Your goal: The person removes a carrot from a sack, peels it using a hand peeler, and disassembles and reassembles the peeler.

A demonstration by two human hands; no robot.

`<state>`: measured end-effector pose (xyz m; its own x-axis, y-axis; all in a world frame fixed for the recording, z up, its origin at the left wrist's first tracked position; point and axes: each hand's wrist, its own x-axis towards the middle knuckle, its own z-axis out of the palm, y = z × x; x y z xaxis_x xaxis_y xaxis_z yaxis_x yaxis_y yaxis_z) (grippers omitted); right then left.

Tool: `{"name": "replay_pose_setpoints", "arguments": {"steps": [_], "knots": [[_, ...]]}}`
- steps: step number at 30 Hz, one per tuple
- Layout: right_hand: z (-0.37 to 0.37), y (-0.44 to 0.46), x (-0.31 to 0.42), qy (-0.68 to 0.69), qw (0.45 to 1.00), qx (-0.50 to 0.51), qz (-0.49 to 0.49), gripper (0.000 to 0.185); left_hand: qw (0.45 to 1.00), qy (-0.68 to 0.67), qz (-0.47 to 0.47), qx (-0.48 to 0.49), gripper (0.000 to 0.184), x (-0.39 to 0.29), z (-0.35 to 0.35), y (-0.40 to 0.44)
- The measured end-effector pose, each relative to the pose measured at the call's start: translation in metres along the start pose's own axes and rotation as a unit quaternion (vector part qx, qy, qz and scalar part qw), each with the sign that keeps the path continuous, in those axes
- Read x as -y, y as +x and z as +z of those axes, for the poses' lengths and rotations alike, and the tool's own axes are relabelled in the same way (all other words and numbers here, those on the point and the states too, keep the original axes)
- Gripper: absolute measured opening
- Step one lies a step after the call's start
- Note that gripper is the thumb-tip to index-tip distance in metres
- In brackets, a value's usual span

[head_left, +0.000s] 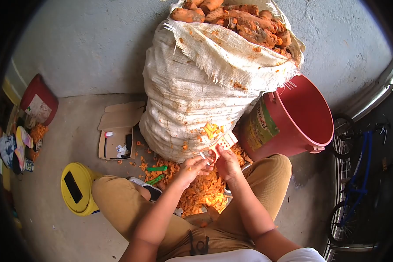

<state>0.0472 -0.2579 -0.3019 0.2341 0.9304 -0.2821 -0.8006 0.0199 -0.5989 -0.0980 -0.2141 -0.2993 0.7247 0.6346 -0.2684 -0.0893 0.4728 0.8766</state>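
- So the left hand [193, 169] has its fingers curled in, pinching a pale bit [203, 155]. Too small to make out what it is, and I can't tell if it's separate from the thing in the other hand.
- The right hand [228, 162] is gripping a flat dotted piece [227, 140], thumb on the face of it. It's tilted, held up in front of the sack, just beside the left fingers.
- Both hands are close together, above a big heap of orange peels [205, 192] on the floor [118, 229] between the legs [266, 183].
- Two green tools [156, 168] lie at the left edge of the peels, near a shoe [149, 188].
- Right behind the hands there's a huge white sack [190, 105], crammed with orange roots [249, 24] at the top. Frayed rim folded over, some orange scraps stuck to the front.
- Red tub [288, 131] to the right of the sack, leaning, mouth toward the camera.
- Left of the sack: an open carton [116, 142] with a few small bits in it.
- Nearer the left knee, a yellow bucket [89, 177] with a phone [73, 187] lying on the lid.
- Far right, a blue bike [361, 174], partly in the dark.
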Motion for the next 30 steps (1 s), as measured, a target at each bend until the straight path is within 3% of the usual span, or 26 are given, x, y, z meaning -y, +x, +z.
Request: {"name": "replay_pose_setpoints", "arguments": {"steps": [12,18,27,30], "knots": [[-0.006,0.004,-0.001,-0.021,1.000,-0.008,-0.002,0.014,0.999,0.045,0.002,0.003,0.029,0.004,0.002,0.003],[-0.006,0.005,0.000,0.002,1.000,0.014,0.008,0.017,1.000,0.002,0.013,-0.001,0.029,0.003,0.004,0.003],[0.004,-0.002,0.001,0.046,0.996,0.040,0.065,0.023,0.996,-0.042,0.042,0.065,0.026,0.001,-0.002,0.001],[-0.002,-0.001,-0.001,0.047,0.992,0.053,0.101,0.024,0.984,-0.044,0.100,0.137,0.021,-0.002,-0.002,0.001]]}}
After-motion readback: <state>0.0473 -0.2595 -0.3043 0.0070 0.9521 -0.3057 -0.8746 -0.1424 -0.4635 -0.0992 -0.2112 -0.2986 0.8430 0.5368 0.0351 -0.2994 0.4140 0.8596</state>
